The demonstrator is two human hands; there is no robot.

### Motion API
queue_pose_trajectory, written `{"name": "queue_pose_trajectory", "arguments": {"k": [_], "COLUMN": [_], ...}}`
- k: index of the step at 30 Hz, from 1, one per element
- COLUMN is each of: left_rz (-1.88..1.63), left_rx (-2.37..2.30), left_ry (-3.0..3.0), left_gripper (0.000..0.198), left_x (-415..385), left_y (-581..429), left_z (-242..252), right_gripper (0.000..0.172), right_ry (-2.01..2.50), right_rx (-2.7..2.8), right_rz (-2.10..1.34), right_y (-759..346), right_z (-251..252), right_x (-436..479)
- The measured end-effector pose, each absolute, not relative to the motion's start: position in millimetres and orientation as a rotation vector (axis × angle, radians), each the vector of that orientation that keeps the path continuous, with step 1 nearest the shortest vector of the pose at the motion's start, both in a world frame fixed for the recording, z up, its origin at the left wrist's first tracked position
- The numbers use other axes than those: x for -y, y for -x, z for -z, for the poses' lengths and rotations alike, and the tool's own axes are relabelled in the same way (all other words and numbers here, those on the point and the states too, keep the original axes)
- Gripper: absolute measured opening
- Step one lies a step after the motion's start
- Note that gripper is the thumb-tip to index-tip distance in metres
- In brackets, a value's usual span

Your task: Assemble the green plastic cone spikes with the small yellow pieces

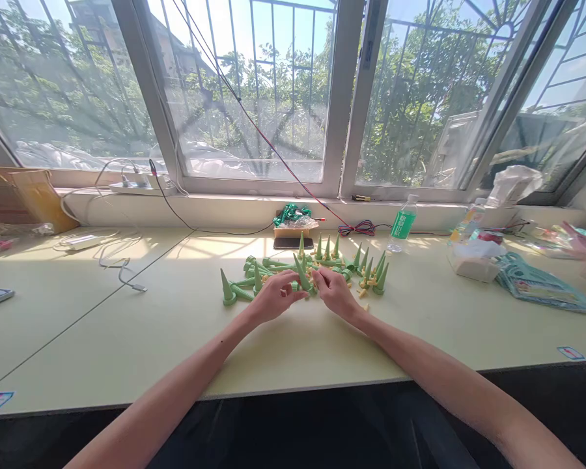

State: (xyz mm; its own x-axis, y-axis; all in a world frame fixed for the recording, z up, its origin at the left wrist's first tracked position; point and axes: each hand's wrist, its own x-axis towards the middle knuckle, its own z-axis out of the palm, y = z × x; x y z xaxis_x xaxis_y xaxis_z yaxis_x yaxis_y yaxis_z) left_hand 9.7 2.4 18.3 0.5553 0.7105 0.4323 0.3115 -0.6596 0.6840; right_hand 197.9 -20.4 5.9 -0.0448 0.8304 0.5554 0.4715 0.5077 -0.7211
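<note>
My left hand (278,294) is closed around a green pointed cone (302,275), which leans with its tip up and to the left. Close by on the right, my right hand (334,290) is pinched; whatever lies between its fingertips is too small to make out. Around and behind both hands are several more green cones, some upright like the green cone at the left (227,290), others lying on their sides. Small yellow pieces (362,293) are scattered among them, mostly near my right hand.
Behind the cones are a dark phone (286,243) and a small box (295,229) with green stuff in it. A water bottle (403,225) stands right of them. Farther right lie a tissue pack (476,260) and a teal packet (542,286). A white cable (122,273) crosses the left table.
</note>
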Motion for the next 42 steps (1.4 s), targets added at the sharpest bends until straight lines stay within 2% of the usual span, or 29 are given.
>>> {"name": "queue_pose_trajectory", "arguments": {"k": [7,16,23,27,29,42], "left_rz": [-1.005,-1.078,-1.129,-0.864,-0.774,-0.759], "left_rx": [-0.795,-0.847,-0.976,-0.911,-0.857,-0.787], "left_ry": [-2.448,-2.461,-2.133,-1.866,-1.753,-1.670], "left_gripper": [0.021,0.020,0.033,0.064,0.070,0.063], "left_x": [-4,-5,-3,-4,-4,-2], "left_y": [-8,-12,-16,-18,-18,-15], "left_z": [-15,-13,-16,-17,-18,-20], "right_gripper": [0.047,0.044,0.041,0.041,0.039,0.038], "right_ry": [1.149,1.152,1.139,1.115,1.089,1.027], "right_rx": [1.692,1.639,1.525,1.527,1.561,1.616], "right_rz": [-0.386,-0.354,-0.353,-0.385,-0.414,-0.560], "right_y": [-197,-193,-195,-195,-194,-195], "right_z": [-6,-5,-3,-3,-3,2], "right_x": [18,18,19,19,20,18]}}
